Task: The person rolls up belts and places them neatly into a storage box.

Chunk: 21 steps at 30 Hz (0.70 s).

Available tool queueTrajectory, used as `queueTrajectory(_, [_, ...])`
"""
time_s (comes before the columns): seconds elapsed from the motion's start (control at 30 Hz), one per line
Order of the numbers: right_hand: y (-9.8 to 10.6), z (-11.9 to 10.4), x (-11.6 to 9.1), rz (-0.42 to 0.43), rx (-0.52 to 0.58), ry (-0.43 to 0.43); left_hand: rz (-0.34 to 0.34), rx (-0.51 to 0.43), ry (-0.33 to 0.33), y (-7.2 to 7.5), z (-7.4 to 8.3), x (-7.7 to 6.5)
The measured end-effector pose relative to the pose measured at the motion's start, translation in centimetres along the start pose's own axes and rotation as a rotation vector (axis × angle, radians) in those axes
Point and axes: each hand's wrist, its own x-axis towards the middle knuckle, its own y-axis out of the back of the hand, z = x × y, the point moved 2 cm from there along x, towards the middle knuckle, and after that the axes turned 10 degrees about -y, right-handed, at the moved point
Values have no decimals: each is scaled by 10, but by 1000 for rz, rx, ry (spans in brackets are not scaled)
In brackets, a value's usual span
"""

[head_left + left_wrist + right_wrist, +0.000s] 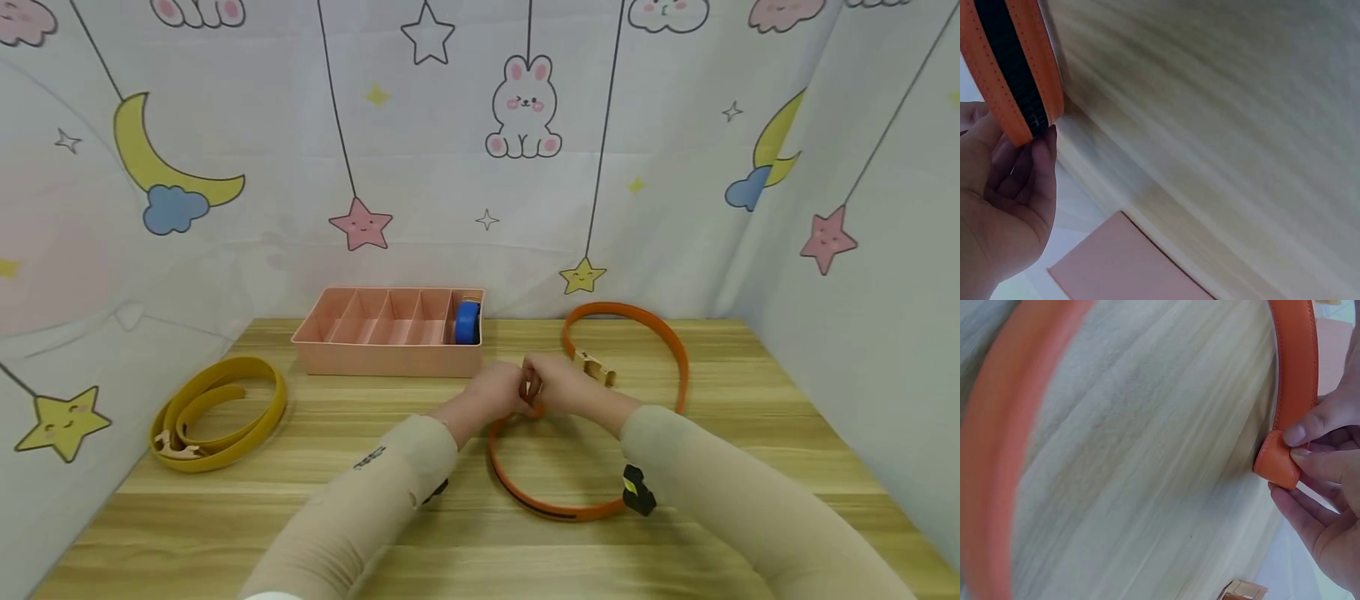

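An orange belt point(684, 367) with stitched edges lies in open curves on the table, a black strip along its inner face. Its gold buckle point(595, 367) is just beyond my right wrist. Both hands meet at the belt's other end, in front of the pink box. My left hand point(495, 392) pinches the strap near that end, its thumb on the outer face in the right wrist view. My right hand point(1338, 506) pinches the tip, which is bent over into a small curl point(1277, 459). The fingers partly cover this end in the head view.
A pink divided box point(390, 361) stands at the back, with a rolled blue strap point(467, 323) in its rightmost compartment. At the left lies a coiled yellow belt point(240, 446) with a gold buckle. A patterned curtain point(465, 183) closes off the back and sides of the wooden table point(780, 467).
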Motion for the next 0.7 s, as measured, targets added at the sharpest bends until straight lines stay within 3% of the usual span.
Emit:
queueTrajectory(0.23, [2, 1, 1, 26, 1, -42, 3, 79, -31, 0, 2, 1])
queueTrajectory(0.43, [4, 6, 0, -19, 99, -35, -27, 151, -48, 3, 3, 2])
queueTrajectory(0.57, [9, -2, -5, -21, 40, -109, -57, 159, -37, 4, 2, 3])
queueTrajectory(0.7, [6, -20, -13, -30, -106, -171, -47, 144, -33, 5, -1, 3])
